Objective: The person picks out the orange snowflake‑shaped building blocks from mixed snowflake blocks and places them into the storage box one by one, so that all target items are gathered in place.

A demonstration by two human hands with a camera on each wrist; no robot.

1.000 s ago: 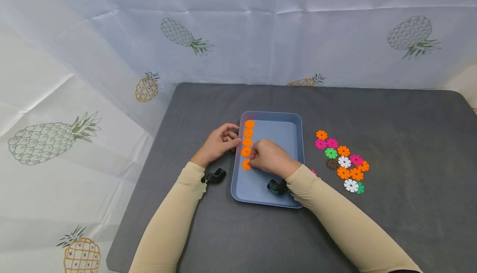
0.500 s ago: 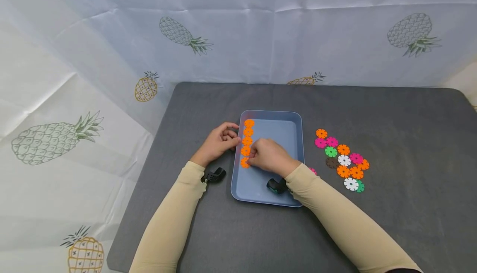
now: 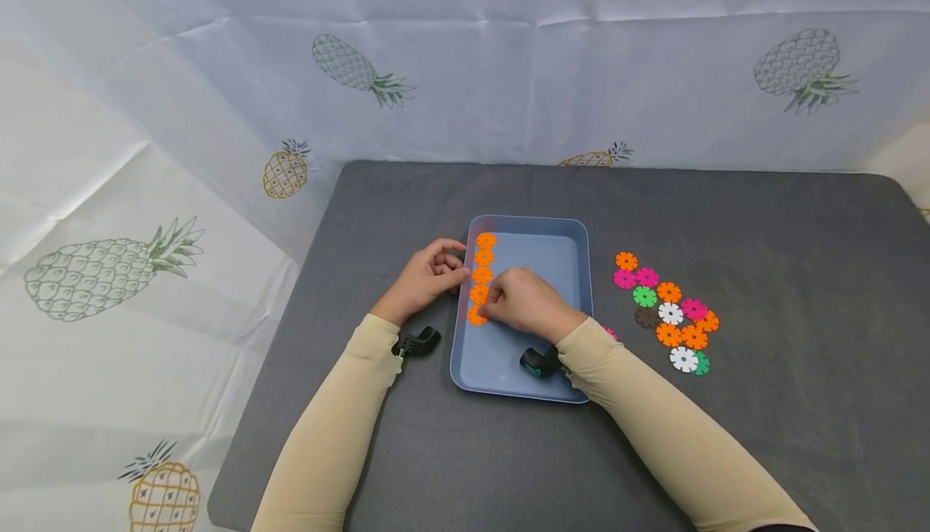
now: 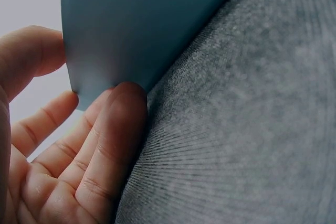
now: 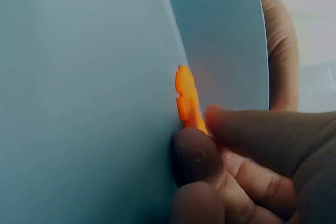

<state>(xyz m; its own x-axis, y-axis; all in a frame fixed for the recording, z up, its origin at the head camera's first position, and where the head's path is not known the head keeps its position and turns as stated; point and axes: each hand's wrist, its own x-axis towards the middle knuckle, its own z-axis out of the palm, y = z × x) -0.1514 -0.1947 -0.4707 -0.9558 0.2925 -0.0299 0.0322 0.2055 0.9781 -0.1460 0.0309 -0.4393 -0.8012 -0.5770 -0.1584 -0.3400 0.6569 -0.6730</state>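
Observation:
My right hand (image 3: pixel 528 303) is low inside the blue tray (image 3: pixel 523 383), pinching the near orange notched disc (image 3: pixel 475 316) between thumb and fingertips. In the right wrist view, that orange disc (image 5: pixel 186 95) shows beyond the fingertips, low by the tray's side wall, its near end hidden by a finger. The other orange discs (image 3: pixel 483 275) form a column along the tray's left wall. My left hand (image 3: pixel 429 278) rests at the outside of that wall. In the left wrist view, its fingertips (image 4: pixel 127 100) touch the tray's outer side (image 4: pixel 131 24).
Right of the tray, a loose cluster of notched discs lies on the grey table (image 3: pixel 799 298): orange (image 3: pixel 669 334), pink (image 3: pixel 624 279), green (image 3: pixel 644 296), white (image 3: pixel 683 359) and brown (image 3: pixel 647 317). Another pink disc (image 3: pixel 610 333) peeks out beside the right sleeve. A pineapple-print cloth (image 3: pixel 472 96) hangs behind.
The near orange disc has shifted slightly up the tray with my right fingers, closing the gap to the column. My left hand stays at the tray wall.

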